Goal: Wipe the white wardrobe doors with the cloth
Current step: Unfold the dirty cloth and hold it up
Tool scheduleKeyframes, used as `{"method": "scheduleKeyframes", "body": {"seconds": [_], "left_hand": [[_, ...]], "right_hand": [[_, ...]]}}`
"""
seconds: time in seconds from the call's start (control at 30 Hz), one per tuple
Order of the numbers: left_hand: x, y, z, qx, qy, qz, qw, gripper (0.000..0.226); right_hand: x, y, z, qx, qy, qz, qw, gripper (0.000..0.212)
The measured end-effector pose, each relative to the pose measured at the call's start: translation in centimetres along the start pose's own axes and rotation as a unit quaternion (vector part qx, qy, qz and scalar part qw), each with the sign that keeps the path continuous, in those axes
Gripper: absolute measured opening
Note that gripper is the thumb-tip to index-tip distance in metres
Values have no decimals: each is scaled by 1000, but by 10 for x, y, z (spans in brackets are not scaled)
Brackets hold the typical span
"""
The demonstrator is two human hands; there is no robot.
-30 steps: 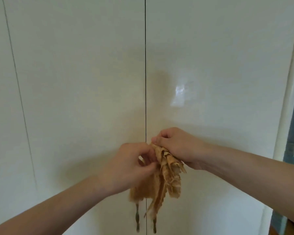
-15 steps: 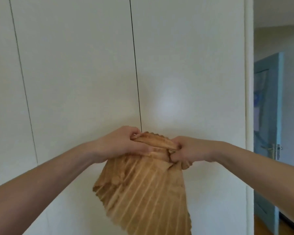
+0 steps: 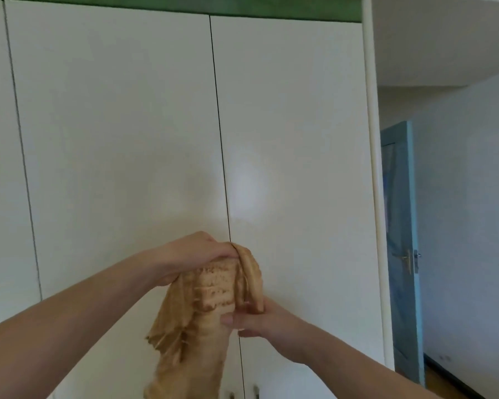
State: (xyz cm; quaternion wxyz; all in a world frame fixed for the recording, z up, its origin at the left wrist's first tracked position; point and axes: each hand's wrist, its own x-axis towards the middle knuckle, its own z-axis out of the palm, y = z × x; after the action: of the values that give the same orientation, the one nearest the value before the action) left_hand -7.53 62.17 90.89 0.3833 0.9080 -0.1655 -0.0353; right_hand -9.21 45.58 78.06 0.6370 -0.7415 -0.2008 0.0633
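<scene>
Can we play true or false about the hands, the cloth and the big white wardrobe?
1. The left hand and the right hand both hold the cloth. True.
2. The cloth is blue. False: it is tan.
3. The left hand grips the cloth higher up than the right hand does. True.
4. The cloth is spread out flat. False: it hangs bunched between the hands.
5. A blue door stands to the right of the white wardrobe doors. True.
</scene>
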Motion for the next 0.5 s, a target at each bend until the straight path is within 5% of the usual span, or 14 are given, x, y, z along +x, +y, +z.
{"method": "scheduleKeyframes", "body": {"seconds": [0.13, 0.33, 0.5], "left_hand": [[3, -4, -18, -39, 19, -15, 999, 39], [8, -17, -42, -204, 97, -12, 974, 35], [8, -32, -58, -266, 163, -10, 950, 27]], "right_hand": [[-3, -6, -20, 59, 13, 32, 998, 54], [-14, -1, -30, 78, -84, 83, 990, 49], [-5, -15, -56, 169, 77, -8, 982, 55]]}}
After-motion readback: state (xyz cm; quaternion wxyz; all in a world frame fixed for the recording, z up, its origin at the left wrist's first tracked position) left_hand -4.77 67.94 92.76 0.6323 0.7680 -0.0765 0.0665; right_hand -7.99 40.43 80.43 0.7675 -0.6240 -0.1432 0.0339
